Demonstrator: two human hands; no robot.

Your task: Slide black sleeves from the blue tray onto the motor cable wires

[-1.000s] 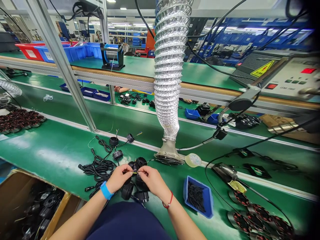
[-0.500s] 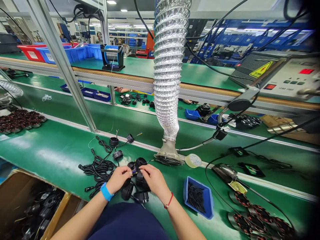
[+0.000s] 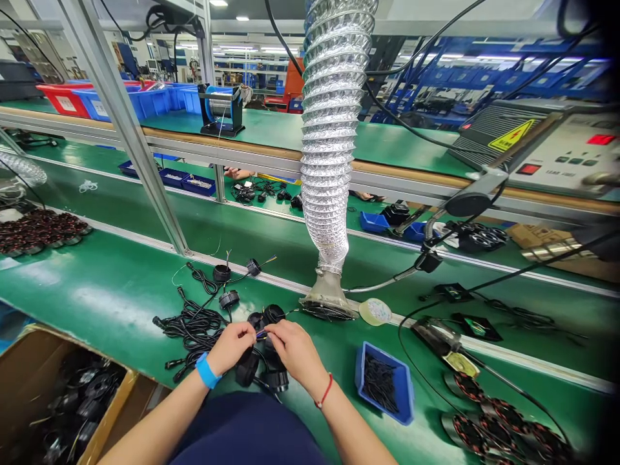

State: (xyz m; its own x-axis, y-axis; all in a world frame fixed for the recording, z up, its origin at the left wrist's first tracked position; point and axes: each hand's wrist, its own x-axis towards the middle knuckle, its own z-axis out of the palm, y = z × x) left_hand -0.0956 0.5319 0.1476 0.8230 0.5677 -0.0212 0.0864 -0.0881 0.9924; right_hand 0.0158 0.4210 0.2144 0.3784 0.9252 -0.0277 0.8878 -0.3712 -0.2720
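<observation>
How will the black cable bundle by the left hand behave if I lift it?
The cable bundle is probably floppy: its thin cords lie in loose loops. Being tangled, it would likely drag the attached round parts along.

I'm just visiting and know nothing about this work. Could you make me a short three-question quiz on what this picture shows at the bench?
1. True or false: the left hand and right hand meet fingertip to fingertip over a thin wire.
2. What is in the blue tray right of the hands?
A. small black pieces
B. red bins
C. tape rolls
3. Fill in: the ribbed silver duct ends in a funnel standing on the green ____.

Key: 1 true. 2 A. 3 bench.
</observation>
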